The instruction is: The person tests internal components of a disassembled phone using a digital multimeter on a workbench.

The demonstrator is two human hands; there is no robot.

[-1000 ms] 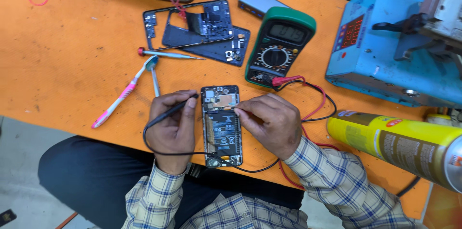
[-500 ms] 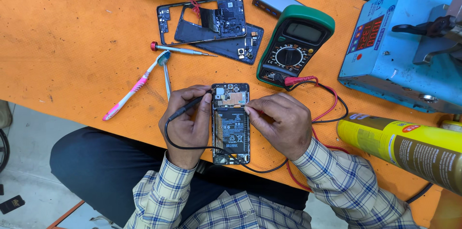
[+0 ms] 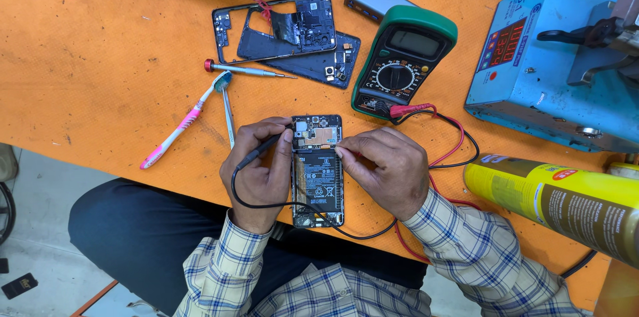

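An opened smartphone [image 3: 318, 174] with its back off lies on the orange table [image 3: 100, 77], battery and board exposed. My left hand [image 3: 258, 170] grips a black multimeter probe [image 3: 261, 150], tip resting at the phone's upper left edge. My right hand [image 3: 383, 170] pinches the other probe, mostly hidden by the fingers, against the phone's right side near the board. Black and red leads run from both hands to the green multimeter [image 3: 403, 60] beyond the phone.
A detached phone frame and back cover [image 3: 286, 40] lie at the back, with a small screwdriver [image 3: 243, 70], a pink toothbrush [image 3: 183, 124] and tweezers [image 3: 227, 109] left of the phone. A blue machine [image 3: 552, 70] stands at the right; a yellow spray can [image 3: 559, 200] lies near the table edge.
The view has shifted slightly, so everything sits lower in frame. Both hands stay on the phone with the probes; their positions on it look almost unchanged.
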